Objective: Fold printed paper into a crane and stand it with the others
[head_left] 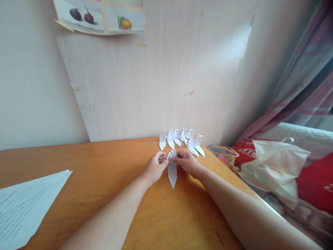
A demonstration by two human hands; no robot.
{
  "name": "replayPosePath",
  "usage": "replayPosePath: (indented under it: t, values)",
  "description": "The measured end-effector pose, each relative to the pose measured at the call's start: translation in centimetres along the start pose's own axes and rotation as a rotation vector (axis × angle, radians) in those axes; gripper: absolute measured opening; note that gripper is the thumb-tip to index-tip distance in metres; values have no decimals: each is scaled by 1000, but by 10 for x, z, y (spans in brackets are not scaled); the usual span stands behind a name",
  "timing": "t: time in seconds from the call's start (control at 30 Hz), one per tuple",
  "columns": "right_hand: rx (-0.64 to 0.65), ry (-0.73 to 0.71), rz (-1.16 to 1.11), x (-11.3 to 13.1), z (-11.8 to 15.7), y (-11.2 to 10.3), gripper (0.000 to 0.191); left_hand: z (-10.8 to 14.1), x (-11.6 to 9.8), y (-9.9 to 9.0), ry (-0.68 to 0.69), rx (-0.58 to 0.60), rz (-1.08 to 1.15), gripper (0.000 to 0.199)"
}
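Observation:
A folded white paper crane with printed lines is between my hands, its long pointed wing toward me. My left hand pinches its upper left side, near a narrow bent tip. On the other side, my right hand has thumb and fingers closed on the paper beside an upright point. Just beyond my hands, several finished-looking paper cranes stand in a row along the back of the table, those at the right close together.
Printed sheets lie at the left of the wooden table. The panelled wall rises behind its back edge. Past the right edge are a whitish plastic bag, red bags and a curtain.

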State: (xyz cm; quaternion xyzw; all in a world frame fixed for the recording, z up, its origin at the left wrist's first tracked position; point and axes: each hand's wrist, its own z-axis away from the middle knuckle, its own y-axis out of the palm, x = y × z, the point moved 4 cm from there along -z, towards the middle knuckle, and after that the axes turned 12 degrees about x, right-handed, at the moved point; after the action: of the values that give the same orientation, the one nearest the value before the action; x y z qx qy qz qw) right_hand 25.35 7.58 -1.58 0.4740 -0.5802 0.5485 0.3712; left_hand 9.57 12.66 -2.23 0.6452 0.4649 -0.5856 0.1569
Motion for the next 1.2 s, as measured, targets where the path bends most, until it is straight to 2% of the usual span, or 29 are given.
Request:
replayPosePath:
  t: [0.1, 0.43, 1.2]
  values:
    - [33, -27, -57, 4, 4, 6, 23, 2, -3, 2, 0, 62, 4, 15]
    - [24, -75, -128, 16, 9, 8, 28, 4, -7, 4, -11, 181, 36, 26]
    - [18, -83, -79, 15, 8, 5, 30, 4, -9, 3, 19, 181, -16, 26]
